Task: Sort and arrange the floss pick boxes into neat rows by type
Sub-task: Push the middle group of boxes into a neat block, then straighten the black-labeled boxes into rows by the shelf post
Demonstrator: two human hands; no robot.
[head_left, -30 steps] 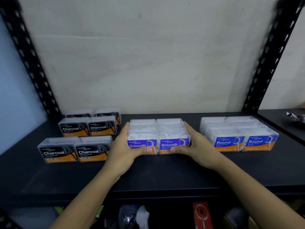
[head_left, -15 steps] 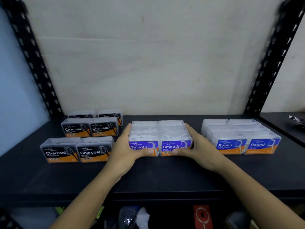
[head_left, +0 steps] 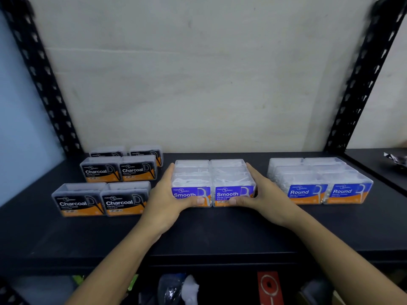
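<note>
A block of clear Smooth floss pick boxes [head_left: 212, 182] with purple labels sits mid-shelf, two across and several deep. My left hand [head_left: 167, 199] cups its left side, thumb on the front label. My right hand [head_left: 262, 194] presses its right side the same way. Black-labelled Charcoal boxes [head_left: 101, 200] stand in three pairs at the left, with gaps between the pairs. Blue-labelled Round boxes [head_left: 319, 181] form a tight block at the right.
The black shelf board [head_left: 209, 234] has bare room along its front edge. Slotted black uprights [head_left: 41, 80] frame both sides, with a pale wall behind. A crumpled wrapper [head_left: 394, 159] lies on the neighbouring shelf at right. Assorted items sit on the shelf below.
Both hands stay clamped on the Smooth block. Only the view has shifted slightly; the boxes keep their places.
</note>
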